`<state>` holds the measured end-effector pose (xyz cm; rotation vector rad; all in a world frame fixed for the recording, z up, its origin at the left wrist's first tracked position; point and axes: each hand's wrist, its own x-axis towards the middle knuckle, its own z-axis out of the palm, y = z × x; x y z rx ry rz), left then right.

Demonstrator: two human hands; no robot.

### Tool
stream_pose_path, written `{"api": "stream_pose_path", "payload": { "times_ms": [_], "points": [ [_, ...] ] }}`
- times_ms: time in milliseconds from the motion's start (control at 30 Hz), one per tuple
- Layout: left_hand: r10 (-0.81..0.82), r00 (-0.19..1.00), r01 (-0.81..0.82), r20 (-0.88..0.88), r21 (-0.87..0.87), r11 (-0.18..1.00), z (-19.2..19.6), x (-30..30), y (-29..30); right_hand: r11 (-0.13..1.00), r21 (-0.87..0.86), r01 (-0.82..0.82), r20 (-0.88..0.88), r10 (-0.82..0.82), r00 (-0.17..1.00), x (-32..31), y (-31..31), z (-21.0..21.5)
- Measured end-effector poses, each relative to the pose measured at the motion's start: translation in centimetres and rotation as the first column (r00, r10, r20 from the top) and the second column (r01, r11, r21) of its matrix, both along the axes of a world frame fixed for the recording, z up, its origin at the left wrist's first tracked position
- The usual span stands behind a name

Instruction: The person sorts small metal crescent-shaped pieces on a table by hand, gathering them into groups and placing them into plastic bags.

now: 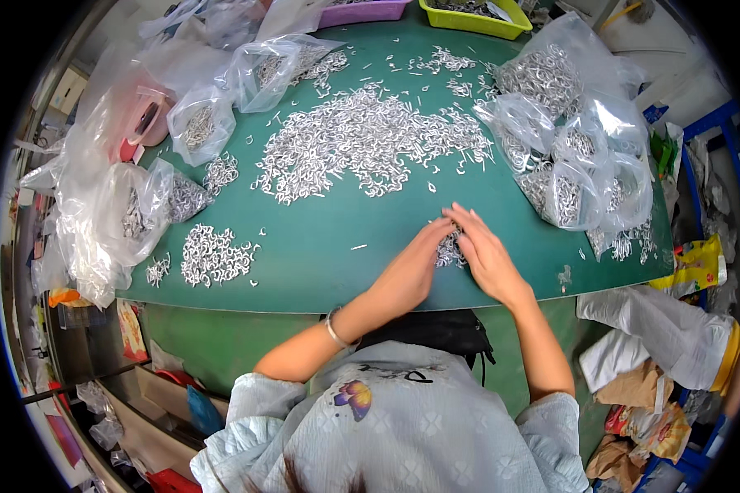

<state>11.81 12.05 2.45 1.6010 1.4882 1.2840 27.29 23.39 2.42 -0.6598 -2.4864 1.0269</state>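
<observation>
- Between our two palms, near the close edge of the bench (321,255), sits a small pile of silvery hooks (450,251), partly hidden by our fingers.
- Our left hand (411,264) lies along the pile's left side, fingers straight and together; our right hand (490,255) slants along its right side the same way. They lean together like a roof, fingertips meeting or nearly so; we can't tell which. Neither appears to pinch a single hook.
- We judge each hook light, stiff and hard to break, with a smooth finish that could slip. Being curved, they may snag on one another. One alone is best pinched at its bend; a pile is better gathered from both sides with cupped palms.
- Just beyond our fingertips lies one loose piece (432,187), and left of our left hand a short pin (358,246).
- Farther out spreads the big heap (370,140), with a smaller heap (215,256) well to our left and filled clear bags (569,195) to our right.
</observation>
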Motion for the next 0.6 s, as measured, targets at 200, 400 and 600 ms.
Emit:
{"api": "stream_pose_path", "payload": {
  "times_ms": [200,400,600],
  "points": [
    [-0.110,0.534,0.638,0.838,-0.315,0.702,-0.8,0.3,-7.6,0.997,0.056,-0.045,-0.010,0.045,0.999,0.9,-0.6,1.9],
    [0.295,-0.173,0.746,0.940,-0.070,0.662,-7.2,2.3,-6.8,0.947,0.177,-0.268,0.161,0.241,0.957,-0.9,-1.1,1.0],
    [0.173,-0.638,0.557,0.750,0.295,0.777,-9.9,4.0,-6.4,0.961,0.094,-0.261,0.179,0.241,0.954,1.2,-5.1,1.5]
  ]
}}
